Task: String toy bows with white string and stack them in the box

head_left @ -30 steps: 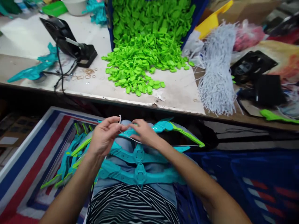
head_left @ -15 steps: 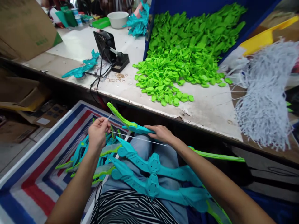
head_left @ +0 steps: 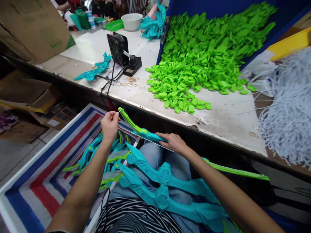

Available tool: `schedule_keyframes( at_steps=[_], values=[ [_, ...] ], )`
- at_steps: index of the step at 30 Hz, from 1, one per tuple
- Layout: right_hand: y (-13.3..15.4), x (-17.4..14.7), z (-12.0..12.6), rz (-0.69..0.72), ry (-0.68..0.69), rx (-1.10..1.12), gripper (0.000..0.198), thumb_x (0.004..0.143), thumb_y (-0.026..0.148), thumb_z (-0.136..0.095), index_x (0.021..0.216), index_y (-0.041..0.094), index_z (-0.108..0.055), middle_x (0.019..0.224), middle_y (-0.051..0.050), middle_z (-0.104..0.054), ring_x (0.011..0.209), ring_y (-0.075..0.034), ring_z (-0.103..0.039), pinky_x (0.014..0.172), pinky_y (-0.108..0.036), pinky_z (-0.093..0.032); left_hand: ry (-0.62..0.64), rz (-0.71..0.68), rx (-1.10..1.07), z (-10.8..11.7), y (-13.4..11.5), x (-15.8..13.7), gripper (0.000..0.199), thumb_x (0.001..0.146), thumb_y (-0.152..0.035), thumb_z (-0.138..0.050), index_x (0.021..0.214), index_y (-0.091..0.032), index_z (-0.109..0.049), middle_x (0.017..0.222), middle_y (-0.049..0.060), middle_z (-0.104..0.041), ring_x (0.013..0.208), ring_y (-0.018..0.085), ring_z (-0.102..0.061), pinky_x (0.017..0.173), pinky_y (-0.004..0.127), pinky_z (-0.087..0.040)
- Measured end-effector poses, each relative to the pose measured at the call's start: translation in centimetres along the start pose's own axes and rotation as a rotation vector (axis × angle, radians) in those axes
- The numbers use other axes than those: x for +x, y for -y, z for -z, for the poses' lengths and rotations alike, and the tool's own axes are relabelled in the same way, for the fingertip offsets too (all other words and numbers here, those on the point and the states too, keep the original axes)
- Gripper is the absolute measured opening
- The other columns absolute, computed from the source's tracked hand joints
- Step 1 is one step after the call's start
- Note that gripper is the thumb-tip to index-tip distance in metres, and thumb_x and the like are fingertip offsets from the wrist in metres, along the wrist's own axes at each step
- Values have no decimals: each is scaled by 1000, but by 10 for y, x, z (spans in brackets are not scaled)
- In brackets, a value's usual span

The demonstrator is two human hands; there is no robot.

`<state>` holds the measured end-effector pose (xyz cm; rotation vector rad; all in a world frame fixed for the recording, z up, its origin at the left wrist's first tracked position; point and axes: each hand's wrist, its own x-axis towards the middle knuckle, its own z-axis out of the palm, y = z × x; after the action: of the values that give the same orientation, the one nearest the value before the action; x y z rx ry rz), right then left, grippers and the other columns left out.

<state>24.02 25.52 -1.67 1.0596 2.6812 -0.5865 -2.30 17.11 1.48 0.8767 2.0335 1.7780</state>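
Note:
A teal and green toy bow [head_left: 131, 122] lies across above my lap. My right hand [head_left: 173, 142] is closed around its teal middle; the forearm hides part of it, and a green limb shows beyond. My left hand [head_left: 109, 124] pinches the end of a white string [head_left: 152, 141] at the bow's green left tip. The string runs taut along the bow towards my right hand. Two more toy bows, one farther [head_left: 150, 170] and one nearer [head_left: 145, 194], rest across my thighs, below both hands.
A striped-lined bin [head_left: 46, 174] at left holds several bows. On the worktable [head_left: 233, 119] are a heap of green parts [head_left: 189, 68], a small fan [head_left: 118, 48], a soldering iron stand [head_left: 133, 66], rubber bands and a bundle of white strings [head_left: 286, 110]. The table edge runs just beyond the bow.
My left hand has brought the string end up to the bow's green tip; before, it was apart from it. The string now lies closer along the bow. The view has shifted slightly.

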Motion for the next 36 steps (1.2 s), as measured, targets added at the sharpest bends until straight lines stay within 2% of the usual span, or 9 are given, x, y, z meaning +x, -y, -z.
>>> schedule_keyframes(
  at_steps=[7, 15, 18, 21, 25, 28, 31, 33, 36],
  values=[
    [3, -3, 2, 0, 1, -6, 49, 87, 29, -49, 135, 36, -47, 124, 2, -64, 107, -23, -64, 84, -31, -50, -25, -115, 116, -1, 1, -4, 13, 77, -29, -56, 76, -17, -57, 60, -2, -59, 55, 11, -56, 57, 22, -43],
    [4, -3, 3, 14, -4, -18, 48, 87, 29, -49, 135, 36, -47, 123, 1, -64, 106, -22, -64, 82, -30, -50, 13, -133, 111, 0, 1, -2, 12, 76, -29, -59, 76, -17, -59, 60, -2, -60, 55, 10, -55, 57, 21, -43],
    [5, -4, 1, 38, 2, -12, 49, 87, 28, -50, 136, 35, -46, 122, 0, -65, 106, -22, -63, 82, -30, -49, 92, -41, -79, -2, -5, 4, 15, 72, -29, -63, 77, -17, -55, 56, -3, -60, 43, 8, -47, 45, 19, -38],
    [3, -9, -2, 58, 1, -8, 50, 88, 26, -51, 137, 32, -45, 120, -3, -65, 105, -21, -63, 83, -29, -49, 234, 134, -301, 1, -12, 12, 30, 64, -28, -70, 86, -17, -54, 50, -6, -59, 36, 6, -41, 40, 19, -38],
    [6, -11, 3, 103, -9, 4, 44, 91, 33, -49, 134, 25, -51, 111, -8, -67, 98, -21, -64, 82, -30, -49, 369, 292, -363, 14, -20, 12, 34, 56, -29, -78, 80, -12, -60, 49, -3, -59, 36, 5, -41, 40, 19, -43],
    [25, 7, 17, 196, -228, 47, 35, 92, 35, -47, 121, 22, -62, 110, -11, -64, 98, -22, -61, 81, -32, -49, 381, 311, -382, 24, -24, 4, 36, 54, -30, -80, 79, -12, -62, 50, -2, -61, 36, 4, -42, 39, 19, -43],
    [62, 43, 35, 394, -512, 225, 31, 92, 30, -48, 117, 19, -62, 104, -10, -63, 93, -19, -59, 79, -30, -48, 399, 325, -404, 29, -26, -4, 38, 54, -31, -82, 80, -12, -62, 50, -2, -61, 36, 5, -43, 40, 19, -44],
    [88, 69, 47, 534, -577, 324, 27, 90, 27, -52, 114, 17, -62, 95, -7, -63, 85, -16, -58, 75, -28, -47, 407, 329, -410, 31, -26, -8, 39, 54, -32, -82, 81, -12, -62, 51, -2, -61, 37, 4, -44, 41, 19, -45],
    [115, 94, 58, 644, -584, 351, 14, 88, 22, -55, 94, 16, -66, 83, -4, -60, 77, -15, -55, 72, -27, -44, 402, 323, -403, 35, -24, -10, 42, 54, -35, -83, 81, -12, -62, 51, -2, -60, 37, 4, -43, 41, 19, -45]
  ],
)
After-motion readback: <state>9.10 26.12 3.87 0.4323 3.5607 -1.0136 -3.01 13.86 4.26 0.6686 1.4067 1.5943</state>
